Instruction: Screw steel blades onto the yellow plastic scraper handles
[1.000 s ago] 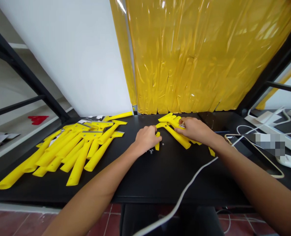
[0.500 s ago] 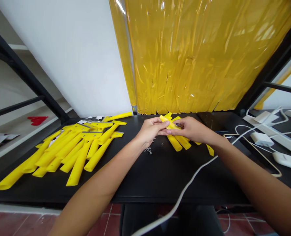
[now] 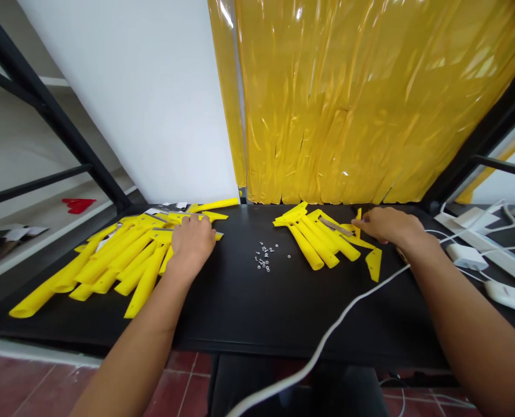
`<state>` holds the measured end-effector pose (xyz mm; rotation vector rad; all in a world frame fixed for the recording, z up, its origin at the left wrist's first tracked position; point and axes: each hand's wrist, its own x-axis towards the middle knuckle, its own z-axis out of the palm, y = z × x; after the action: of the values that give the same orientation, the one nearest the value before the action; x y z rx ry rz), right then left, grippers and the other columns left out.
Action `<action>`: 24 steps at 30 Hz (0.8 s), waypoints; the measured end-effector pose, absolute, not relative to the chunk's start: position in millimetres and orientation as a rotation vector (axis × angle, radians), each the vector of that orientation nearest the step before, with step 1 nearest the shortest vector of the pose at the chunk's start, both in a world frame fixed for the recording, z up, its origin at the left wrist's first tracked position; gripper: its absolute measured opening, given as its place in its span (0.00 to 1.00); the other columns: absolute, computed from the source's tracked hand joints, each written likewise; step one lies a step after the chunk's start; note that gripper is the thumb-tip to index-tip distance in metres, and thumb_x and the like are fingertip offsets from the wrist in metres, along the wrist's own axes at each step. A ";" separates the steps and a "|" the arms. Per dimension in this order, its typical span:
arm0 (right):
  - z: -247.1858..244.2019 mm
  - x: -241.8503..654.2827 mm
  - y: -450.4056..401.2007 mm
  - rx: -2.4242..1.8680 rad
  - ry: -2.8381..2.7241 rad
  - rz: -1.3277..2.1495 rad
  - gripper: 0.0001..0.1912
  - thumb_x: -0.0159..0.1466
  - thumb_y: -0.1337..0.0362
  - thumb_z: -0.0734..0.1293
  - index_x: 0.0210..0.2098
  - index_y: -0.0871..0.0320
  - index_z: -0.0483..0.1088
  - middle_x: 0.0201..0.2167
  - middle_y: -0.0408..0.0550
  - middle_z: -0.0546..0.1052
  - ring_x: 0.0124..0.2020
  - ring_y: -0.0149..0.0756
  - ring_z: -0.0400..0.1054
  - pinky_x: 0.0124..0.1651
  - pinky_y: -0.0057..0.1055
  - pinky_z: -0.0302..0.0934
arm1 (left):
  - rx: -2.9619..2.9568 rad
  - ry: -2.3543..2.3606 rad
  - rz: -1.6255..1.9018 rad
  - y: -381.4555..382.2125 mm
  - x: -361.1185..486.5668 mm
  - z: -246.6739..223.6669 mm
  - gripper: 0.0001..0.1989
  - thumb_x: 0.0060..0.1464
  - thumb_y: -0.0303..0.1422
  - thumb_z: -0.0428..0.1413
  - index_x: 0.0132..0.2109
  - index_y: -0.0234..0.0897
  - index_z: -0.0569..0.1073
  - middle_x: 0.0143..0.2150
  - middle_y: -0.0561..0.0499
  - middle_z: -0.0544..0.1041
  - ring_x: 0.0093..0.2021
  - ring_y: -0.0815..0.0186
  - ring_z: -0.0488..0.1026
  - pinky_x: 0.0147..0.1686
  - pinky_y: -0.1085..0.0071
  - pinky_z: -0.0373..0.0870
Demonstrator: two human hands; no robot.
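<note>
My left hand rests with its fingers on a heap of yellow plastic scraper handles and some metal blades. My right hand hovers at the right end of a second group of yellow handles. Its fingertips are next to a thin yellow strip, and I cannot tell whether they grip it. A metal blade lies on that group. A flat yellow piece lies just below my right hand. Small metal screws and washers are scattered between my hands.
Everything stands on a black table. A white cable crosses its front right. A power strip with white adapters lies to the right. A yellow plastic curtain hangs behind the table.
My hands have parted from the handle they held together. The left has moved over the left heap, and the right has moved right. More handles now lie in the right group.
</note>
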<state>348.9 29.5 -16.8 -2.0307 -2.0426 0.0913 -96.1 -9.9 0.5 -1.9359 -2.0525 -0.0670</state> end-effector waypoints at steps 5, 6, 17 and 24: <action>-1.1 330.8 14.6 -2.179 -1.906 -0.255 0.30 0.62 0.38 0.58 0.37 0.55 0.80 0.35 0.64 0.80 0.35 0.61 0.74 0.32 0.49 0.64 | -1.927 -2.035 -0.023 3.7 -109.3 -6.6 0.22 0.61 0.41 0.50 0.48 0.25 0.77 0.48 0.26 0.77 0.52 0.38 0.70 0.45 0.53 0.67; 3.0 324.4 11.3 -2.104 -1.940 -0.287 0.30 0.64 0.39 0.57 0.40 0.55 0.79 0.34 0.63 0.80 0.34 0.59 0.75 0.31 0.46 0.63 | -1.939 -2.031 -0.008 5.5 -110.2 -6.3 0.20 0.61 0.39 0.50 0.47 0.26 0.78 0.48 0.27 0.77 0.52 0.39 0.70 0.45 0.54 0.67; 23.8 256.9 -19.5 -1.472 -2.032 -0.052 0.18 0.68 0.52 0.60 0.41 0.54 0.78 0.34 0.48 0.82 0.33 0.42 0.75 0.34 0.33 0.59 | -2.726 -2.249 -1.092 -15.6 -85.3 14.9 0.17 0.63 0.41 0.48 0.33 0.37 0.74 0.31 0.49 0.77 0.31 0.63 0.73 0.32 0.70 0.66; 19.2 237.5 -28.3 -1.351 -2.077 0.232 0.23 0.68 0.46 0.58 0.37 0.53 0.79 0.34 0.47 0.83 0.31 0.40 0.74 0.35 0.34 0.61 | -2.874 -2.488 -2.339 -22.2 -17.1 13.4 0.05 0.60 0.31 0.57 0.38 0.33 0.73 0.34 0.47 0.77 0.34 0.65 0.76 0.42 0.63 0.75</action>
<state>237.5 -28.3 19.2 -1.3510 -2.0774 0.2319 -17.1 -22.2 13.4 -2.8744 -2.4883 -2.3393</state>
